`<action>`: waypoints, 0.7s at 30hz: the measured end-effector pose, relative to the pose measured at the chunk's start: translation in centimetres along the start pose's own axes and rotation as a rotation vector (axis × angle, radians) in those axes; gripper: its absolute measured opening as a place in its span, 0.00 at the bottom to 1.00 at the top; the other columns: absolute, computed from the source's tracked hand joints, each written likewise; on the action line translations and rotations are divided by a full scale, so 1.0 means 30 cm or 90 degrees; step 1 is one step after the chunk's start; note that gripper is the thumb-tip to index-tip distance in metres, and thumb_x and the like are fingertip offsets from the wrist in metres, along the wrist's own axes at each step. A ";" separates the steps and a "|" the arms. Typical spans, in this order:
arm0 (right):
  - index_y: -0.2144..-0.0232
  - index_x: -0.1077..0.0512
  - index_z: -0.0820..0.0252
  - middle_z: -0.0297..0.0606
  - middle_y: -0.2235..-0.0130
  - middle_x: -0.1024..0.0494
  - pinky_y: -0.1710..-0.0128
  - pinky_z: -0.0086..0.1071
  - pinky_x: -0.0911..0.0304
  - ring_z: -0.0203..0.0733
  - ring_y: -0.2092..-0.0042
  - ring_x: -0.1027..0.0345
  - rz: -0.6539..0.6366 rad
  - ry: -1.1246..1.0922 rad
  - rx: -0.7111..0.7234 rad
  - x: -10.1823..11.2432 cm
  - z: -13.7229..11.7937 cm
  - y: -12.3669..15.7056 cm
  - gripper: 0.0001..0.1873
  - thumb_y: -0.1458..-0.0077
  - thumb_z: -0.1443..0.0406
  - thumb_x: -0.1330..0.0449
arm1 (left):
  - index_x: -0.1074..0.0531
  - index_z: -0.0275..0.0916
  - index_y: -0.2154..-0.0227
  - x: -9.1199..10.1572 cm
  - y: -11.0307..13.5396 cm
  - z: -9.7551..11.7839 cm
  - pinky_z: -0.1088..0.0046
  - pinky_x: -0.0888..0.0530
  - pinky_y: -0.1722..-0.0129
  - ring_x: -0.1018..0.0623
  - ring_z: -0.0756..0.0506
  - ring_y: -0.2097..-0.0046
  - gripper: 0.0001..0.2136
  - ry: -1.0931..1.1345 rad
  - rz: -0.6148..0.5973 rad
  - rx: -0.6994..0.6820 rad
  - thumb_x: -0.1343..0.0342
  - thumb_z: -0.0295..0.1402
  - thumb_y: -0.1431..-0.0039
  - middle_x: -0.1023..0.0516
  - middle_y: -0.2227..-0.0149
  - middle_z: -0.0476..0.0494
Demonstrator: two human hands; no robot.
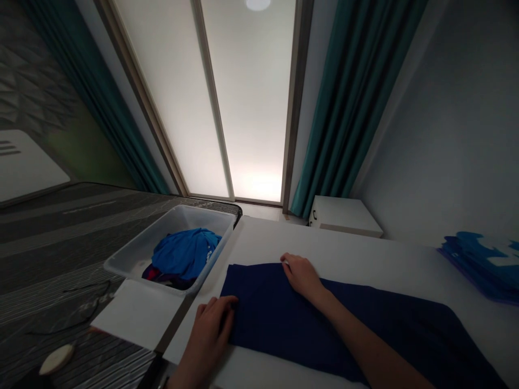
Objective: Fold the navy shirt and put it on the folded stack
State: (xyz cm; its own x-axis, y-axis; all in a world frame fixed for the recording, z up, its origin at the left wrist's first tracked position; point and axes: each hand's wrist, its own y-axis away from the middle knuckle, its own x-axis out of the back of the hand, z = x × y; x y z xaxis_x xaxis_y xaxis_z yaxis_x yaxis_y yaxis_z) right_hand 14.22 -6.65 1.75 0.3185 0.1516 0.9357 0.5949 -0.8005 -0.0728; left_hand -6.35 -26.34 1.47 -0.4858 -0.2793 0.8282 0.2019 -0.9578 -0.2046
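A long piece of dark navy cloth [263, 310], perhaps a garment, lies flat on the white table [259, 237] and stretches off to the lower right. At its left end, my left hand [211, 327] has curled fingers pinching the edge. My right hand [302, 275] reaches across the cloth, thumb and fingers closed on the far edge; the forearm covers part of the cloth.
Left of the table, a clear plastic bin [121, 263] holds crumpled clothes [184, 251] in bright blue and dark colours. Folded blue clothes [482, 265] are stacked at the right. A white cabinet [344, 213] stands behind the table; a white sheet [135, 313] lies near the bin.
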 end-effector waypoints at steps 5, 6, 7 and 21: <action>0.55 0.30 0.58 0.41 0.55 0.21 0.52 0.34 0.41 0.44 0.54 0.28 -0.005 -0.039 0.015 0.002 0.011 -0.002 0.12 0.36 0.65 0.51 | 0.30 0.42 0.52 0.030 0.027 -0.003 0.65 0.30 0.62 0.25 0.44 0.67 0.17 0.067 -0.002 0.076 0.59 0.43 0.34 0.23 0.69 0.46; 0.55 0.30 0.58 0.41 0.55 0.22 0.52 0.34 0.41 0.44 0.53 0.29 -0.011 -0.046 0.019 0.004 0.014 -0.003 0.13 0.36 0.64 0.51 | 0.30 0.42 0.52 0.026 0.031 0.003 0.64 0.30 0.62 0.25 0.44 0.68 0.17 0.051 0.000 0.072 0.57 0.44 0.34 0.23 0.69 0.46; 0.54 0.30 0.59 0.42 0.54 0.22 0.51 0.34 0.41 0.44 0.52 0.29 -0.017 -0.054 0.027 0.008 0.018 -0.004 0.13 0.36 0.64 0.51 | 0.30 0.42 0.52 0.018 0.035 0.010 0.64 0.31 0.61 0.25 0.44 0.68 0.17 0.031 0.004 0.062 0.56 0.44 0.35 0.23 0.69 0.46; 0.58 0.31 0.57 0.38 0.59 0.23 0.58 0.31 0.38 0.40 0.59 0.30 -0.082 -0.144 0.147 0.068 0.028 0.015 0.07 0.38 0.66 0.45 | 0.29 0.44 0.64 -0.009 0.087 0.002 0.66 0.35 0.61 0.26 0.45 0.65 0.10 -0.003 0.044 -0.016 0.57 0.33 0.36 0.22 0.66 0.47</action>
State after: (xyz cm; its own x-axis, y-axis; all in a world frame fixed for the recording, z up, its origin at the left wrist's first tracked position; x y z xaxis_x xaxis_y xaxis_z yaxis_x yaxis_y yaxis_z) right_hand 15.76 -6.22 3.35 0.3703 0.3878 0.8441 0.7839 -0.6180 -0.0600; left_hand -5.65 -28.76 0.76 -0.4677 -0.3452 0.8137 0.2131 -0.9375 -0.2752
